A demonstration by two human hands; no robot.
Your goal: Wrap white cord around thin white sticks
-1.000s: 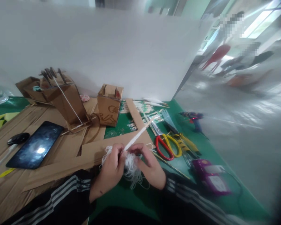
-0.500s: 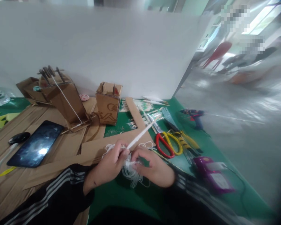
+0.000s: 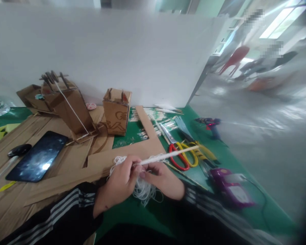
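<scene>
White-wrapped stick (image 3: 165, 156) now over scissors (image 3: 170, 147)

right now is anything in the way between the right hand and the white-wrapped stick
No tool or cardboard visibly stands between the right hand and the white-wrapped stick; only loose white string bunches around there. The left hand holds the stick's near end. The scissors lie beyond.

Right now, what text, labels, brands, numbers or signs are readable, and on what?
None readable.
Purple device: pale panel, too blurred to read.
Small cardboard box: brown markings, can't tell if writing or drawing.
Black-screened device: glare, no legible text.
</scene>
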